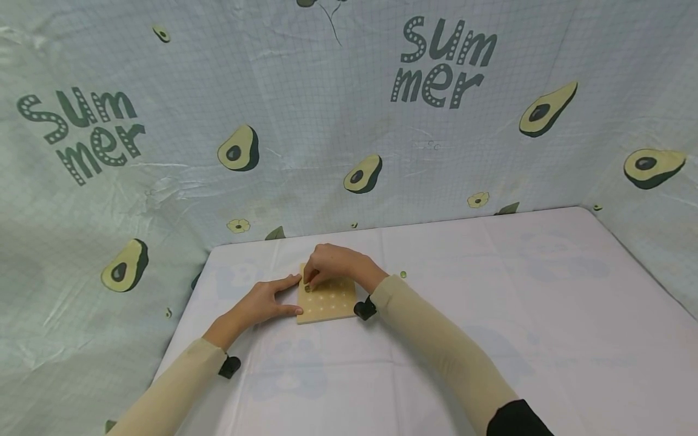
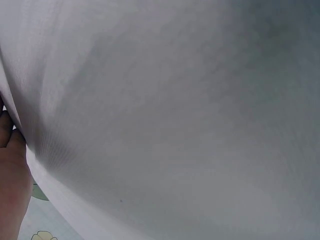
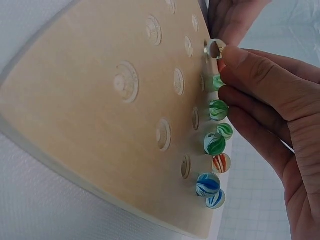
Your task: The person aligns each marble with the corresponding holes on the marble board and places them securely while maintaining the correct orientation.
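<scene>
A square wooden board (image 1: 327, 306) with rows of round hollows lies on the table. My right hand (image 1: 335, 264) is over its far left part, pinching a clear marble with a dark brown swirl (image 3: 216, 48) between thumb and fingertips, close over the board's surface. Along that side of the board sit several glass marbles: blue-swirled (image 3: 208, 185), red-and-white (image 3: 221, 163) and green-swirled (image 3: 215, 144). My left hand (image 1: 267, 301) touches the board's left edge, thumb and forefinger spread apart. In the left wrist view, pale cloth fills most of the picture, and only part of that hand shows.
White cloth (image 1: 491, 303) covers the table. A small green round spot (image 1: 403, 274) shows on it, right of the board. Behind rises a hanging sheet (image 1: 305, 181) printed with avocados and lettering. Black wrist cameras (image 1: 365, 307) hang at both wrists.
</scene>
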{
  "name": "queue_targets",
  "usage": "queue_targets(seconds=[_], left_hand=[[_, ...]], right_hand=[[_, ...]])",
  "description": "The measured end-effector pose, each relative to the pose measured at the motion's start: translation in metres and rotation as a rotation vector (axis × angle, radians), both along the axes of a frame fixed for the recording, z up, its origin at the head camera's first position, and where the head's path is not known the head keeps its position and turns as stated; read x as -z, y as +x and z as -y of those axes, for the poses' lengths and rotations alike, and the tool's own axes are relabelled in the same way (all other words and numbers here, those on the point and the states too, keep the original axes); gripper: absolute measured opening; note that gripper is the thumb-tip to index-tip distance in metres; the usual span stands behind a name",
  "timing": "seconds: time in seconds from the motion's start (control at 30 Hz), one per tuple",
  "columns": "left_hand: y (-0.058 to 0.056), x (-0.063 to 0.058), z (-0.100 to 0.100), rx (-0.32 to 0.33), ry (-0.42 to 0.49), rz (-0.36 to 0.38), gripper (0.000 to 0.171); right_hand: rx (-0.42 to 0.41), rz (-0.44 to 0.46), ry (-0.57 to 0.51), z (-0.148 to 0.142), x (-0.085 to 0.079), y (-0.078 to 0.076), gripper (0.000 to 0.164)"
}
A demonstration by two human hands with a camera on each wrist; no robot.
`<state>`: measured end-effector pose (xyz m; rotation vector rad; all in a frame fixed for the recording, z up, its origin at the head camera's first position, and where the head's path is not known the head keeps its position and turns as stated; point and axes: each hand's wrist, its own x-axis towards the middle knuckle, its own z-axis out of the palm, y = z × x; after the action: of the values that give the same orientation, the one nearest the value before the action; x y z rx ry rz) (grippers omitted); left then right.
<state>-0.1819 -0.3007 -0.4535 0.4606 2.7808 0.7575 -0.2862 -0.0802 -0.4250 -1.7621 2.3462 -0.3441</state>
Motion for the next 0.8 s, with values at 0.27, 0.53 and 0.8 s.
queue_targets(seconds=[0.27, 0.53, 0.8], left_hand=[[0.0, 0.001, 0.0, -0.009, -0.007, 0.006, 0.094], [0.0, 0.002, -0.001, -0.021, -0.024, 0.005, 0.096], [0.0, 0.0, -0.003, -0.044, -0.011, 0.032, 0.096]], right_hand=[[0.014, 0.012, -0.01, -0.003, -0.002, 0.001, 0.02], [0.035, 0.069, -0.067, -0.02, -0.011, -0.001, 0.02], [0.108, 0.074, -0.094, -0.06, -0.018, -0.005, 0.02]])
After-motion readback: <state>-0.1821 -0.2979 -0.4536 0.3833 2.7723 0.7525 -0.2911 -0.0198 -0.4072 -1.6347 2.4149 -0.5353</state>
